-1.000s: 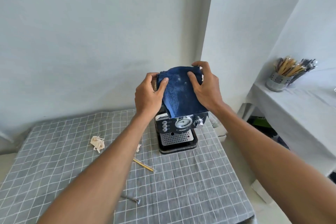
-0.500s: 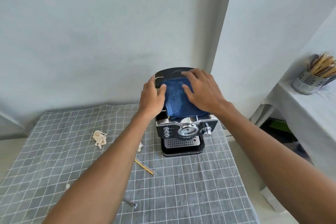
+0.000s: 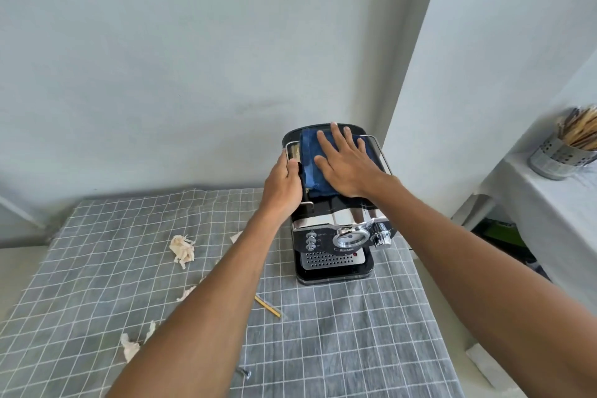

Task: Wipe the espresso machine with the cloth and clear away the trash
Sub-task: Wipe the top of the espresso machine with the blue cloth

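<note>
on the grey checked tablecloth (image 3: pixel 339 333), the espresso machine (image 3: pixel 336 236) sits at 2 o'clock. the blue cloth (image 3: pixel 310 165), lifted a second ago, now lies flat under the spread right hand (image 3: pixel 345 165); the left hand (image 3: pixel 284 184) grips the machine's side. wiping has begun; the paper scraps (image 3: pixel 182 247) at 9 o'clock wait.

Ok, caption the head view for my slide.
Right hand presses blue cloth flat on espresso machine; left hand steadies its side.

my right hand (image 3: pixel 350 168) presses the blue cloth (image 3: pixel 310 165) flat on top of the black-and-chrome espresso machine (image 3: pixel 336 236) (upright on the checked tablecloth); crumpled paper scraps (image 3: pixel 182 247) lie left.
</note>
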Available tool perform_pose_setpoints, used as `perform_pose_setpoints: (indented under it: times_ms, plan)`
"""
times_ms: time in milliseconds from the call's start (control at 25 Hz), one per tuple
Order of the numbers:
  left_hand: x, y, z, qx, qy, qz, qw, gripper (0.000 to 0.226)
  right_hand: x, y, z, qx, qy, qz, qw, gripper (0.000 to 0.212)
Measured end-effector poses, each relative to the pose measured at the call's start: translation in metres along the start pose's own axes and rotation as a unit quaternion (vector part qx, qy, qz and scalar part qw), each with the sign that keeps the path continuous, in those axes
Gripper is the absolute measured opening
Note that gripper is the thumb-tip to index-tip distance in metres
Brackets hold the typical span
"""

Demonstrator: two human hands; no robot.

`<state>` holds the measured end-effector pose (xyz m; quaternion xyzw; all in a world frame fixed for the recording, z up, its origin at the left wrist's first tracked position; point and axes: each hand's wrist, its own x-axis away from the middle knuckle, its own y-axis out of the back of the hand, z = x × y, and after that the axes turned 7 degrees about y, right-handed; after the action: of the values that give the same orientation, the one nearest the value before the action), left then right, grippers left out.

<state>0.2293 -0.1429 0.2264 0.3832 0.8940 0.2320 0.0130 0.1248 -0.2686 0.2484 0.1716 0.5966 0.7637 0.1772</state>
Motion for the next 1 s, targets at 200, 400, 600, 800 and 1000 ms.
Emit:
perform_pose_setpoints:
  times_ms: [200, 400, 600, 800, 1000]
  plan:
    - [-0.005, 0.000, 0.002, -0.025, 0.005, -0.014, 1.000, 0.051, 0.014, -0.008, 0.004, 0.003, 0.022, 0.002, 1.000, 0.070]
    - [-0.007, 0.004, 0.001, -0.043, 0.002, -0.007, 0.999, 0.047, 0.029, -0.005, 0.001, 0.024, 0.056, 0.033, 0.998, 0.074]
    - [-0.006, 0.008, 0.001, -0.082, 0.014, 0.022, 0.996, 0.057, 0.011, 0.005, 0.008, 0.034, 0.053, 0.022, 0.998, 0.067]
    - [-0.001, 0.009, -0.003, -0.075, 0.011, 0.015, 0.997, 0.056, 0.030, -0.002, 0.005, 0.026, 0.092, 0.028, 0.995, 0.069]
    - [0.001, 0.010, -0.006, -0.074, 0.006, 0.019, 0.997, 0.054, 0.022, 0.005, -0.005, 0.020, 0.091, 0.050, 0.994, 0.063]
